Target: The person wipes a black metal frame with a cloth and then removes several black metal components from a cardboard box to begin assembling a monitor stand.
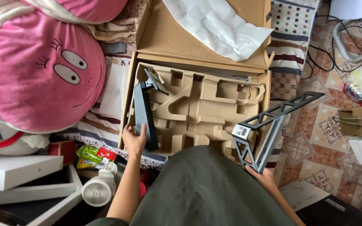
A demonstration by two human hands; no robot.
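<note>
An open cardboard box (197,62) lies in front of me, holding a moulded brown pulp tray (202,113). My left hand (134,140) grips the near end of a long dark metal bracket (144,109) that rests in the tray's left slot, a flat plate at its far end. My right hand (263,175) holds a black triangular truss frame (273,121) by its lower corner, lifted over the box's right side; a white label sits on the frame.
A big pink plush with cartoon eyes (38,71) lies left of the box. White crumpled paper (218,25) lies on the box lid. A small white fan (99,190) and white boards (19,171) are lower left. Patterned floor tiles, cables and another fan are at right.
</note>
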